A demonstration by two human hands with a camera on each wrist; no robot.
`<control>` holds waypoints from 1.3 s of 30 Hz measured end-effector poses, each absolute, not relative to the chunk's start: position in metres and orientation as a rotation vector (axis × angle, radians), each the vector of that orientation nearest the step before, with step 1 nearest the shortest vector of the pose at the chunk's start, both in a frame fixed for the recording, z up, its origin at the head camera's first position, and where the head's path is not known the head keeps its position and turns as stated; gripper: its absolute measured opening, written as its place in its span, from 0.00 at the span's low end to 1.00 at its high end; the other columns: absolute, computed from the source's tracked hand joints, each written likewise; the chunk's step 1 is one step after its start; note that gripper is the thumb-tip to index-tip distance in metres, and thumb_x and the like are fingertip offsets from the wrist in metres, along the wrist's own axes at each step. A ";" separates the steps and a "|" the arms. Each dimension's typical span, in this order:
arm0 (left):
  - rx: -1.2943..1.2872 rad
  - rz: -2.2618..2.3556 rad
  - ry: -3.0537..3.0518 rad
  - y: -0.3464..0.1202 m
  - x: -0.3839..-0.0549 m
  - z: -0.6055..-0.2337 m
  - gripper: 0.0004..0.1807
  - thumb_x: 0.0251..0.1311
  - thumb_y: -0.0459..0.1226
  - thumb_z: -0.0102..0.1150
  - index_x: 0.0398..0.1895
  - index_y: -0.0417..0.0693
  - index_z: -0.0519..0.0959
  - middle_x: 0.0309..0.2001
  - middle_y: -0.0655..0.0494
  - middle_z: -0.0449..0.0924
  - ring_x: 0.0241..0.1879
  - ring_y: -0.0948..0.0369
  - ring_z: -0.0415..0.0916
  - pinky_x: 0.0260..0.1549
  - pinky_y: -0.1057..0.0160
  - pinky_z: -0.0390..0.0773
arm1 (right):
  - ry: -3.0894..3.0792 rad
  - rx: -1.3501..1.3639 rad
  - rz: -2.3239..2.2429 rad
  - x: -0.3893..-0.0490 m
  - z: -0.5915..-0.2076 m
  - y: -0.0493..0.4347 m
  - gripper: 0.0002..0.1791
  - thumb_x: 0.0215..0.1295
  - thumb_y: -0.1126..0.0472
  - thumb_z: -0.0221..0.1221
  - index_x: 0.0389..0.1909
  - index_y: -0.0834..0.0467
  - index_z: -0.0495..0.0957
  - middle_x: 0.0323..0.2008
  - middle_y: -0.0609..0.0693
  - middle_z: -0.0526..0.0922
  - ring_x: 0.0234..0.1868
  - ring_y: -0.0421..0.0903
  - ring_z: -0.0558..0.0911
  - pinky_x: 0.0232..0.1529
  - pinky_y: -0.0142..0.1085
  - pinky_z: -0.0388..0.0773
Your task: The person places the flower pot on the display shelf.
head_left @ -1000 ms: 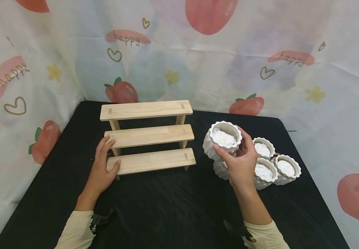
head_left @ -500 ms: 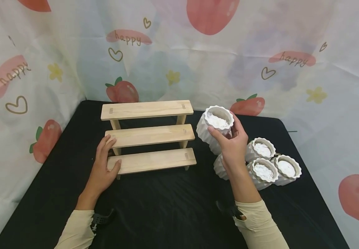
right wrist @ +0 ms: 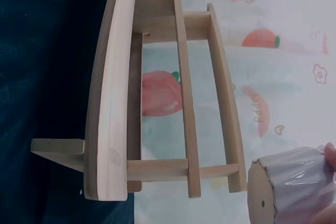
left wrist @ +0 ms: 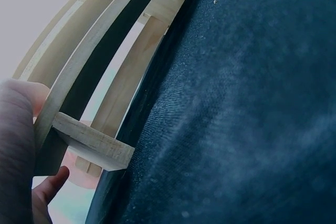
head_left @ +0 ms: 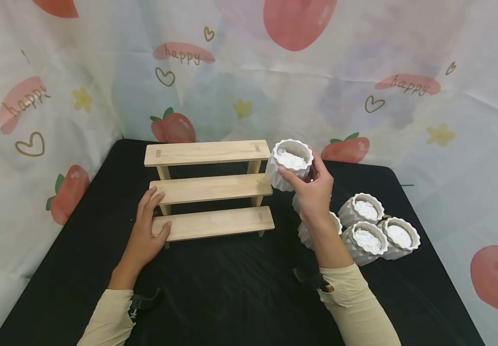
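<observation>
From the head view, a white scalloped planter [head_left: 279, 177] is held up by the right hand [head_left: 315, 191], just beside the right end of the far, top tier of a three-tier wooden stand [head_left: 214, 188]. It's gripped round the side, thumb on the near face and fingers wrapped to the right, so the mouth is left uncovered and the white gravel-like fill [head_left: 292, 160] probably won't get tipped out. The stand's left end is gripped by the left hand [head_left: 144, 239], thumb on the near tier and fingers over the middle one, most likely so the thing doesn't skid on the black tablecloth [head_left: 231, 288]. More white planters [head_left: 354, 252] are bunched on the right, a couple partly hidden behind the right hand and forearm [head_left: 331, 247]; presumably they've been put there for easy reach. From the left wrist view, the thumb is seen over the board's edge, with a fingertip showing lower down; how firm the hold is can't be told. From the right wrist view, the held planter's base is exposed, drainage hole [right wrist: 263, 203] and all, with a gap seen between it and the stand.
</observation>
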State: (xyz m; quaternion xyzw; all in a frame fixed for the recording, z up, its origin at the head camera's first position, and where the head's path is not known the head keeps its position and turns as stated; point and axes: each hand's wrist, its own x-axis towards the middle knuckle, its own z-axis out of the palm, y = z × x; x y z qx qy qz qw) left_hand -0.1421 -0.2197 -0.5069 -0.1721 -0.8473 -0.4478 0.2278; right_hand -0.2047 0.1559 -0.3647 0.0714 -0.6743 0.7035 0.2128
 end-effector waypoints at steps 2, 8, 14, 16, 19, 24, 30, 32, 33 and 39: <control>-0.472 -1.229 -2.337 -0.219 -0.143 -0.507 0.45 0.59 0.25 0.64 0.80 0.50 0.59 0.82 0.50 0.46 0.79 0.46 0.45 0.68 0.37 0.54 | -1.874 0.202 1.955 -0.207 -0.364 0.153 0.42 0.54 0.70 0.75 0.72 0.58 0.72 0.62 0.56 0.77 0.60 0.51 0.75 0.57 0.39 0.75; -0.457 -1.228 -2.346 -0.219 -0.144 -0.507 0.45 0.59 0.26 0.64 0.81 0.52 0.59 0.82 0.52 0.45 0.79 0.47 0.44 0.68 0.36 0.54 | -1.856 0.209 1.978 -0.216 -0.362 0.147 0.43 0.55 0.70 0.75 0.73 0.60 0.71 0.63 0.55 0.77 0.61 0.50 0.75 0.60 0.41 0.74; -0.450 -1.229 -2.342 -0.220 -0.143 -0.507 0.46 0.59 0.26 0.64 0.81 0.51 0.59 0.82 0.51 0.45 0.78 0.46 0.45 0.68 0.37 0.54 | -1.842 0.216 1.992 -0.221 -0.359 0.142 0.43 0.54 0.70 0.76 0.73 0.59 0.71 0.62 0.55 0.77 0.60 0.50 0.75 0.60 0.42 0.74; -0.449 -1.230 -2.338 -0.220 -0.143 -0.507 0.46 0.59 0.25 0.64 0.81 0.51 0.59 0.82 0.51 0.45 0.78 0.46 0.45 0.68 0.37 0.54 | -1.848 0.221 1.989 -0.222 -0.357 0.141 0.43 0.54 0.70 0.76 0.73 0.59 0.71 0.63 0.55 0.77 0.61 0.50 0.75 0.60 0.42 0.73; -0.441 -1.229 -2.343 -0.221 -0.143 -0.507 0.46 0.59 0.25 0.64 0.81 0.52 0.59 0.82 0.52 0.45 0.78 0.46 0.45 0.68 0.37 0.54 | -1.861 0.219 1.984 -0.223 -0.356 0.139 0.42 0.55 0.69 0.76 0.73 0.60 0.71 0.63 0.55 0.77 0.61 0.49 0.75 0.60 0.42 0.73; -0.444 -1.232 -2.342 -0.220 -0.142 -0.510 0.46 0.59 0.25 0.64 0.81 0.52 0.59 0.82 0.52 0.45 0.78 0.46 0.45 0.68 0.36 0.54 | -1.871 0.217 1.978 -0.227 -0.356 0.135 0.42 0.54 0.68 0.77 0.72 0.60 0.73 0.62 0.55 0.78 0.60 0.49 0.76 0.61 0.42 0.72; -0.464 -1.230 -2.342 -0.216 -0.144 -0.512 0.46 0.60 0.25 0.64 0.81 0.52 0.59 0.82 0.52 0.45 0.78 0.47 0.45 0.68 0.37 0.54 | -1.919 0.250 1.962 -0.235 -0.353 0.133 0.40 0.55 0.66 0.76 0.70 0.57 0.74 0.60 0.56 0.78 0.58 0.49 0.76 0.58 0.41 0.73; -0.457 -1.230 -2.341 -0.216 -0.143 -0.511 0.46 0.59 0.25 0.64 0.81 0.52 0.59 0.82 0.51 0.45 0.78 0.47 0.45 0.68 0.37 0.54 | -1.942 0.242 1.963 -0.240 -0.353 0.131 0.40 0.56 0.64 0.77 0.71 0.56 0.74 0.59 0.56 0.78 0.57 0.48 0.76 0.56 0.40 0.75; -0.454 -1.226 -2.340 -0.217 -0.143 -0.510 0.46 0.59 0.25 0.64 0.81 0.52 0.59 0.82 0.51 0.45 0.78 0.46 0.46 0.68 0.37 0.54 | -1.947 0.239 1.970 -0.242 -0.353 0.129 0.40 0.56 0.63 0.77 0.71 0.56 0.74 0.59 0.56 0.78 0.57 0.48 0.76 0.56 0.39 0.75; -0.459 -1.196 -2.341 -0.220 -0.142 -0.509 0.46 0.58 0.25 0.64 0.80 0.51 0.59 0.82 0.51 0.46 0.78 0.46 0.46 0.69 0.39 0.54 | -1.940 0.215 2.013 -0.250 -0.354 0.123 0.41 0.54 0.63 0.78 0.70 0.57 0.75 0.58 0.56 0.79 0.56 0.49 0.77 0.53 0.38 0.77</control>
